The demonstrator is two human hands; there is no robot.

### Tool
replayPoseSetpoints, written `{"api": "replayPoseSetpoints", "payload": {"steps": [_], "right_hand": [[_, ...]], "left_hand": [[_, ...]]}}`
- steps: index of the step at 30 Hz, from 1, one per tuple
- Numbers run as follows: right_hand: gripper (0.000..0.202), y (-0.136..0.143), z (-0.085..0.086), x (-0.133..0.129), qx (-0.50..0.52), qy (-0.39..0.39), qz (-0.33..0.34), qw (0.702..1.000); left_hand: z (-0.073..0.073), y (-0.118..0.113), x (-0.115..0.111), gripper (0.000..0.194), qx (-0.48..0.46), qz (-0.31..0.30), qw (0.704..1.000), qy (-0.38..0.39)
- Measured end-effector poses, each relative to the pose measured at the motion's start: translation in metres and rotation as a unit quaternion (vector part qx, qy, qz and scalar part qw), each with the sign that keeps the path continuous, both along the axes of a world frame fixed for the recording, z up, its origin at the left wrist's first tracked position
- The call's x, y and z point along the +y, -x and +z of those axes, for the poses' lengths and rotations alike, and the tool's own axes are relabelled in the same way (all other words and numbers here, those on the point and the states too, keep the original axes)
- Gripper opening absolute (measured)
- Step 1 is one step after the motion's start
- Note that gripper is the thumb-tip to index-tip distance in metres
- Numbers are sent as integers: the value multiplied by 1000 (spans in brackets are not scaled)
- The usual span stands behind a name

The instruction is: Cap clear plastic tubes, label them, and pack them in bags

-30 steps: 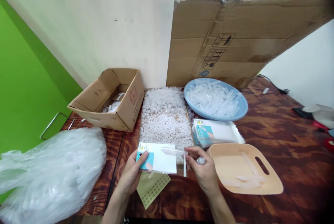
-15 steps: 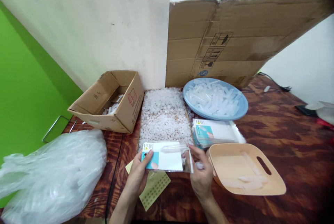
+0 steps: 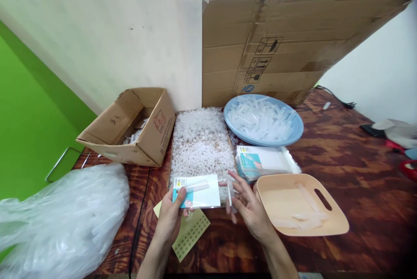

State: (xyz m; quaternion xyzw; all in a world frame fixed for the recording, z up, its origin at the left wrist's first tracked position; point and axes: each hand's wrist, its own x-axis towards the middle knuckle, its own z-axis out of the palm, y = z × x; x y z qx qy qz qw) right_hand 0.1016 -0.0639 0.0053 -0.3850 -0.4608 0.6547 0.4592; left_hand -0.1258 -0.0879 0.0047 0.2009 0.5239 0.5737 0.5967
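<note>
The left hand (image 3: 169, 218) is clamped on the printed end of a clear packet (image 3: 208, 198), its thumb lying over the white and teal card inside. A clear strip (image 3: 198, 187) shows over the card. The right hand (image 3: 252, 214) is at the packet's other end, fingers parted around the flap (image 3: 230, 192); they are blurred, so whether they pinch it cannot be told. The packet is above the near edge of a shallow box of small whitish pieces (image 3: 203, 153), with a yellowish dotted sheet (image 3: 192, 236) partly beneath the left hand on the bench (image 3: 234, 248). Right of the box are a blue basin (image 3: 260, 142) heaped with translucent strips, a stack of similar packets (image 3: 270, 161) and a peach tray (image 3: 282, 201) holding several strips. Left are an open carton (image 3: 156, 138) and a bulging plastic bag (image 3: 84, 218).
</note>
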Motion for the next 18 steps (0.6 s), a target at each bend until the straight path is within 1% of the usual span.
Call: {"api": "replayPoseSetpoints", "payload": {"steps": [2, 4, 5, 7, 9, 10, 12, 14, 16, 18], "right_hand": [[37, -3, 1, 0, -24, -16, -16, 999], [14, -8, 2, 0, -69, -59, -31, 995], [10, -10, 2, 0, -85, -78, -32, 993], [13, -13, 3, -1, -83, -97, -25, 992], [22, -11, 3, 0, -44, -88, -29, 995], [25, -9, 3, 0, -22, -77, -42, 996], [28, -1, 1, 2, 8, -48, -97, 994], [31, 8, -1, 4, 18, -36, -171, 984], [32, 14, -2, 4, 0, -56, -231, 971], [21, 17, -1, 3, -53, -95, -248, 963]], "left_hand": [[-3, 0, 1, 54, 11, 1, 1000, -3], [-5, 0, 1, 53, 23, 0, 1000, -8], [-6, 0, 1, 53, 27, -2, 1000, -9], [-6, 1, 1, 54, 29, -7, 1000, -8], [-4, 1, 1, 54, 20, -12, 1000, -4], [-3, 1, 1, 54, 16, -12, 1000, -3], [-1, -1, 0, 52, 11, -13, 1000, -4], [0, -2, 0, 51, 9, -14, 1000, -4], [2, -5, 0, 51, 8, -8, 1000, -5], [3, -8, -1, 50, 5, 7, 1000, -8]]}}
